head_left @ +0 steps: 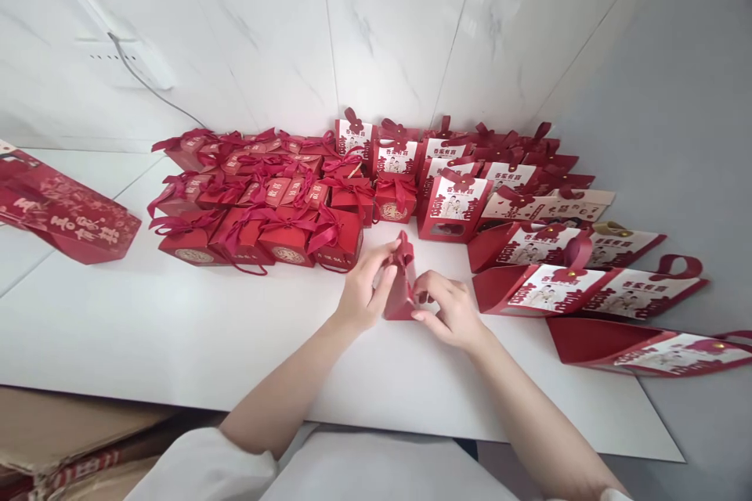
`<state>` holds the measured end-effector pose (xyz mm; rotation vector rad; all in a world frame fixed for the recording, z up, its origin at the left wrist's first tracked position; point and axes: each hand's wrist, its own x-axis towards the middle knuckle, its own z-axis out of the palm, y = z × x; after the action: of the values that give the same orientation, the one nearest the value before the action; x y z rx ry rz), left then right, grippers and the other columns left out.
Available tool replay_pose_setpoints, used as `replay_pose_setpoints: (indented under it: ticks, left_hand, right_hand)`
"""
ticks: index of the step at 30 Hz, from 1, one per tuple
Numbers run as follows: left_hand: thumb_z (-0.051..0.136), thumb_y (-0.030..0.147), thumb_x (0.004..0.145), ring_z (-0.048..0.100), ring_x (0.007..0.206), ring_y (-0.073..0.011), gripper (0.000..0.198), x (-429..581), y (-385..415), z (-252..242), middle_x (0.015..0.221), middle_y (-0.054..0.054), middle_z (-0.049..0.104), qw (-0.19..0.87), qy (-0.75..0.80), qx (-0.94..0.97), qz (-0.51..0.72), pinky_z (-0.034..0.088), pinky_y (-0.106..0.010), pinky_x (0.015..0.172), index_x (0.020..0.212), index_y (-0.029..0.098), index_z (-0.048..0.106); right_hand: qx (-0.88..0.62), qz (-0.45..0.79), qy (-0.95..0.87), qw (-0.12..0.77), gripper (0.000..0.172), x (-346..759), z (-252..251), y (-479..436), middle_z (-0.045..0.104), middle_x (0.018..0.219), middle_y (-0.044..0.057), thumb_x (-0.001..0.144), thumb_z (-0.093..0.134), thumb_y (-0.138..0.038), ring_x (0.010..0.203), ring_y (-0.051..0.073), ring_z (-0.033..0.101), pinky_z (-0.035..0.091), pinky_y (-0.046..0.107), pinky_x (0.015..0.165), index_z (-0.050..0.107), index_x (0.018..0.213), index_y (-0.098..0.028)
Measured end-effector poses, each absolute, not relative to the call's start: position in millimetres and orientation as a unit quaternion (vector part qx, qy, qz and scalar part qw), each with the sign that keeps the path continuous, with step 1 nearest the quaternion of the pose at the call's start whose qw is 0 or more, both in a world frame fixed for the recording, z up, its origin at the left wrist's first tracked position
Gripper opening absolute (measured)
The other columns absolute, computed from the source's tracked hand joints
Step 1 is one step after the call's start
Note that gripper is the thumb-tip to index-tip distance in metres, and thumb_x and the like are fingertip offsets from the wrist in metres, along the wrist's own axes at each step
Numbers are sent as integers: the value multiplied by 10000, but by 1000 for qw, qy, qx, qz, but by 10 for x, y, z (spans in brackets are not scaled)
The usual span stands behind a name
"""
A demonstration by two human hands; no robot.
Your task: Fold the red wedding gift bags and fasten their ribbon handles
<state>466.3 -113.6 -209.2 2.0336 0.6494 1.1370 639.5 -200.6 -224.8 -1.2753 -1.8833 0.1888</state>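
A small red gift box (400, 299) stands upright on the white table, its narrow side towards me, with a folded top. My left hand (367, 286) pinches its upper part from the left, thumb and fingers closed on it. On the right, my right hand (447, 307) has its fingers curled and its thumb at the box's lower right edge; the fingertips touch the box's side. Behind it is a small red box with a ribbon bow (395, 200), and a red box with a white printed label (455, 207) stands to its right.
Rows of ribbon-tied red boxes (287, 239) stand at the back left. Several labelled red boxes (552, 290) line the right side. A large red box (88, 219) is at the far left. Cardboard (70, 427) lies below the white table's (205, 344) front edge.
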Motion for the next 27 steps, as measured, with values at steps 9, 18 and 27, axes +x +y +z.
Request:
replay_pose_setpoints:
  ticks: [9,18,27]
  left_hand:
    - [561,387,903,588,630,-137,217,4637,-1186,-1946,737,-7,665,333,335,790,392,477,-257,647,953,200,659]
    - [590,224,808,649,690,-189,138,4449,-1238,-1384,780,9,699,258,397,858,198,415,-268,588,940,248,621]
    - [540,373,910,595,593,-161,230,4384,-1377,-1351,734,-35,682,126,397,884,215,367,-276,551,824,208,675]
  right_hand:
    - [-513,36,-808,288,341,6365,-2228,-1973,679,944,72,1005,401,-468,726,159,640,474,278,626,543,1131,-184]
    - [-495,-51,-819,287,300,6365,-2294,-1995,598,638,20,990,463,-264,553,139,518,348,304,543,618,745,-187]
    - [-443,-75,-834,321,245,6255,-2255,-2147,594,613,16,956,497,-209,542,140,519,357,306,531,628,750,-202]
